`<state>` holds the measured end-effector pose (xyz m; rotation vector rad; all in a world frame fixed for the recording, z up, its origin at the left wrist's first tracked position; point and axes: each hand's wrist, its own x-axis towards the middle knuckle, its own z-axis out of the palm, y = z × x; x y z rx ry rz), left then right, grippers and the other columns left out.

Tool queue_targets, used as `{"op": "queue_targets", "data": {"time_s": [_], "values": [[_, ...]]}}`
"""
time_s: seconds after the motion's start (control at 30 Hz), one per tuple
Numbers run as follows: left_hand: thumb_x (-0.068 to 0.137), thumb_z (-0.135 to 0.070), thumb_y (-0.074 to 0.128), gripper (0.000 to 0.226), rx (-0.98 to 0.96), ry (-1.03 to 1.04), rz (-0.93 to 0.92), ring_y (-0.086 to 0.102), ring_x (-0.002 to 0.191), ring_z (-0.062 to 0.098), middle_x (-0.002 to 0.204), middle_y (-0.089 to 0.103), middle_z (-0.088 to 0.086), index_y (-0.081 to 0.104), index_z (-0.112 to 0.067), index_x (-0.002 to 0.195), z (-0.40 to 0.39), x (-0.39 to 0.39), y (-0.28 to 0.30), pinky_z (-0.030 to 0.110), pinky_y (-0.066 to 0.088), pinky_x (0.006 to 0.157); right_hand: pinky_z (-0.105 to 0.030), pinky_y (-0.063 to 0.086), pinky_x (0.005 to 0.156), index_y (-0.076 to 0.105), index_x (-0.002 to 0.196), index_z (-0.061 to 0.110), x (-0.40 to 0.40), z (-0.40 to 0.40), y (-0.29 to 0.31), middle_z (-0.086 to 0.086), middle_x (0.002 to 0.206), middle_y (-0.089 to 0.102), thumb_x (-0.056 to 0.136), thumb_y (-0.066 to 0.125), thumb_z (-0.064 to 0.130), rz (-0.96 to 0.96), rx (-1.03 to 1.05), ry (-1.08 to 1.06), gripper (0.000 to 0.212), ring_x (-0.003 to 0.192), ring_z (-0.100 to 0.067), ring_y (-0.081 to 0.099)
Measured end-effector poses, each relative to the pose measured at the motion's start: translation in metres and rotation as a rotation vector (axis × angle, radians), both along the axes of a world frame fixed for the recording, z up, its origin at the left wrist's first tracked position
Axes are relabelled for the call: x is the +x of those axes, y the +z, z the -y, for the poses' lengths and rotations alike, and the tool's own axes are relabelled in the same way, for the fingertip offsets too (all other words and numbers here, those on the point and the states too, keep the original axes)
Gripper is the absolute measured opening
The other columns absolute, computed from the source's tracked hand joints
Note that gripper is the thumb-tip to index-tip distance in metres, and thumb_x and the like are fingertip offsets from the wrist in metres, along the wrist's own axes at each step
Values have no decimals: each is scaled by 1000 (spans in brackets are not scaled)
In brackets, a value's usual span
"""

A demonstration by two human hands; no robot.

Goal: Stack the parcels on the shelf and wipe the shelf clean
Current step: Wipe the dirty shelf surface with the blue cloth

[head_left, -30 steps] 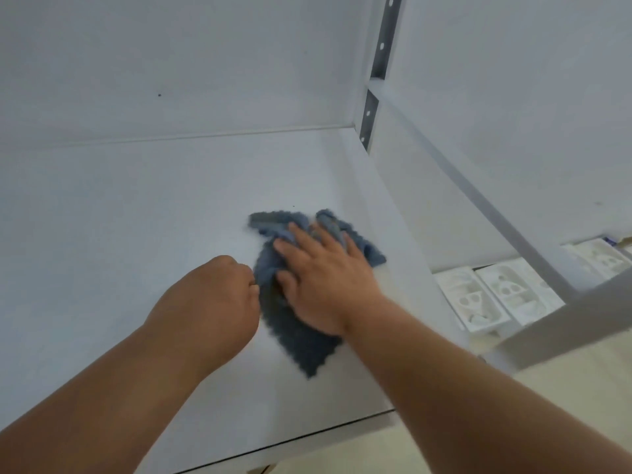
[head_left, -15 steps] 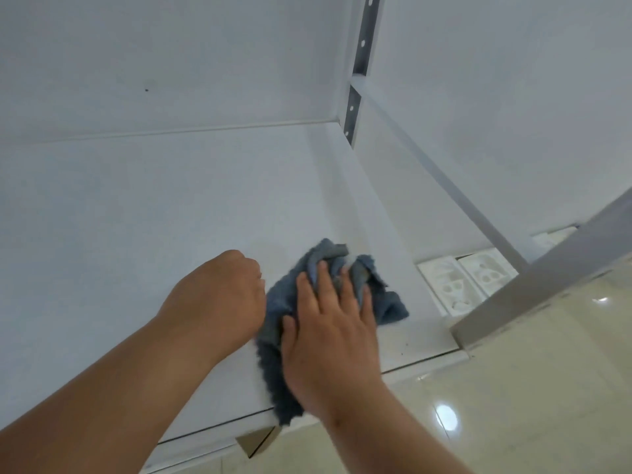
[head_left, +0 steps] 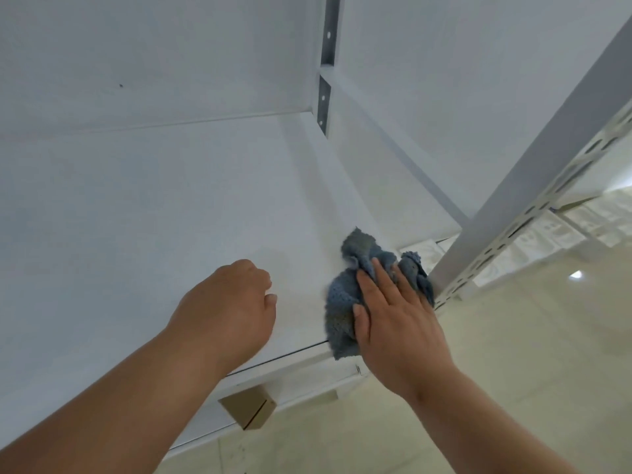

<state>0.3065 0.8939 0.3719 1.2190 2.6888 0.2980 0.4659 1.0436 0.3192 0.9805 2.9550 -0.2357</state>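
Here I am looking down over both forearms at the white shelf point(head_left: 143, 206), and I am taking its front right upright post point(head_left: 506, 200) as my landmark. My right hand point(head_left: 393, 323) is lying palm down on a blue cloth point(head_left: 345, 302) just left of the foot of that post, with the forearm reaching in from the lower right and the wrist hanging past the shelf's front edge. Its fingers point(head_left: 383, 278) are lying straight and slightly spread across the crumpled fabric, pointing toward the back of the shelf, and the thumb is pressing along the cloth's left side; the little finger is sitting close to the post's base, though I cannot tell whether it is touching. The cloth is bunching up ahead of the fingertips, and its near corner is drooping over the shelf's front lip. My left hand point(head_left: 232, 302) is resting on the bare board well to the left of the post, apart from the cloth, with the forearm coming in from the lower left. Its fingers are curling under into a loose fist and holding nothing, with the thumb tucked against the side. A brown cardboard parcel point(head_left: 248, 410) is peeking out from beneath the shelf's front edge, lower and left of the post. Pale moulded trays point(head_left: 554, 234) are lying on the floor right of the post.
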Motion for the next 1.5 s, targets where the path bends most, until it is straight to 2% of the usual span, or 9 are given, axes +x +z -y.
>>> {"op": "queue_targets", "data": {"time_s": [0.2,0.3,0.4,0.57,0.7,0.77,0.93,1.17,1.5], "values": [[96,-36,40,30,20,24,23,55,106,13,116,56,-8,60,-20,112,20,3,9,34,49,90,-49,45,107,67,125,17,11,54,-9,-4,141,58,99,27,37,-219,-16,-62,52,129,-30,54],[96,-39,44,31,64,66,106,56,106,10,121,57,-10,57,-26,121,28,1,14,27,48,90,-33,54,89,70,103,27,11,83,11,7,116,71,100,36,29,-333,-100,47,33,108,-15,66],[94,-44,47,32,188,106,319,53,98,3,117,59,-14,57,-30,121,35,0,22,22,43,85,-21,49,73,64,96,26,-6,92,51,9,91,67,105,36,32,-382,-611,-85,30,84,-7,62],[79,-66,45,54,353,174,1128,56,111,9,118,62,-12,59,-32,119,53,-1,50,36,43,101,-50,55,93,66,116,9,-27,81,84,-17,113,71,98,46,53,-503,-1673,-273,52,104,-35,69],[81,-33,69,27,331,187,1148,66,94,21,103,71,7,69,-20,104,60,-8,56,36,54,84,-65,28,110,49,127,-6,-42,66,84,-27,124,52,96,51,19,-607,-1976,-135,40,117,-45,49],[85,-18,67,17,366,278,1125,64,82,22,97,71,13,68,-12,101,56,-13,52,35,56,74,-65,35,108,44,134,-5,-52,56,82,-26,133,52,96,57,16,-618,-1808,-207,45,120,-45,52],[91,-26,60,23,254,453,818,62,85,20,104,59,7,55,-17,111,53,-21,27,40,61,71,-42,38,109,21,152,31,-58,63,70,-2,152,30,96,54,40,-332,-363,-166,65,137,-24,34],[92,-24,52,23,345,490,511,64,84,19,92,59,-9,57,-26,114,68,-35,18,42,55,84,-62,-3,117,6,153,47,-93,127,13,-3,166,-7,92,27,67,-72,-137,227,68,149,-39,-16],[92,-29,52,21,336,442,327,54,82,2,92,57,-15,60,-28,111,55,-48,6,25,39,70,-61,23,114,50,142,36,-64,62,-5,8,156,39,91,37,49,-131,134,288,54,145,-31,33]]}}
